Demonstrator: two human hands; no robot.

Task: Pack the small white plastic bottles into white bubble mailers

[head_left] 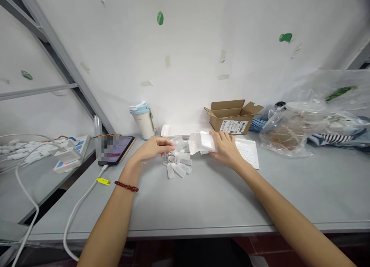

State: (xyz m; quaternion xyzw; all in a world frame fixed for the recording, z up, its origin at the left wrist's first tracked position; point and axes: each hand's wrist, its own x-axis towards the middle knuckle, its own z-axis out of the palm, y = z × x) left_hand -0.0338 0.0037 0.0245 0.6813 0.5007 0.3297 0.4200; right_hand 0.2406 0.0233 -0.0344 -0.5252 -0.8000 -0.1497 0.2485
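Note:
My right hand (224,149) grips a small white box (206,141). The box lies on its side, and its flap (194,143) stands open toward the left. Thumb and fingers of my left hand (156,148) are pinched at the edge of a translucent plastic piece (179,142), just left of the box opening. Below it on the table lies a loose cluster of frosted, rounded plastic pieces (179,167) with thin wire-like ends. A white padded sheet or envelope (248,153) lies partly under my right wrist.
Behind my hands are a white open carton (187,129) and a brown cardboard box (231,116). A blue-lidded cup (143,122) stands left of them. A phone (115,150) with a white cable (82,199) lies left. Plastic bags (295,132) fill the right rear.

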